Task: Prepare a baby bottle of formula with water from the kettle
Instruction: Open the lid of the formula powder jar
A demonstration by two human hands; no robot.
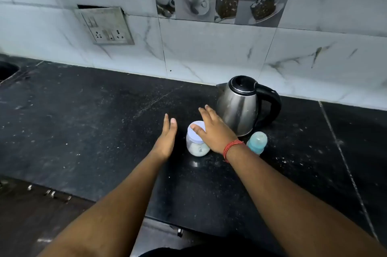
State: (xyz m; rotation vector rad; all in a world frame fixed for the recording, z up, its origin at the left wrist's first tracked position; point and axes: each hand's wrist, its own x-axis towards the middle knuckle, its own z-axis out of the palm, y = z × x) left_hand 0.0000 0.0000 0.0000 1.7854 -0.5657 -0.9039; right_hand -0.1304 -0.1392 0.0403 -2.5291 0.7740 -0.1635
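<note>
Three task things: bottle, jar and kettle, grouped close together on the black counter (83, 122)
Baby bottle (257, 142): blue-tinted, upright with its cap on, just in front of the kettle's base and right of the right wrist
Formula jar (196, 147): clear, some white powder at the bottom, pale lid (195, 132) on, standing left of the bottle
Kettle (244, 106): steel body, black lid shut, black handle facing right, near the tiled wall (209, 51)
Right hand (211, 131): fingers straight and spread, grasping nothing, palm over the jar's lid; red thread (231, 147) around the wrist
Left hand (166, 137): fingers straight and together, holding nothing, just left of the jar, apart from it
Socket panel (104, 26): on the wall, far left
</note>
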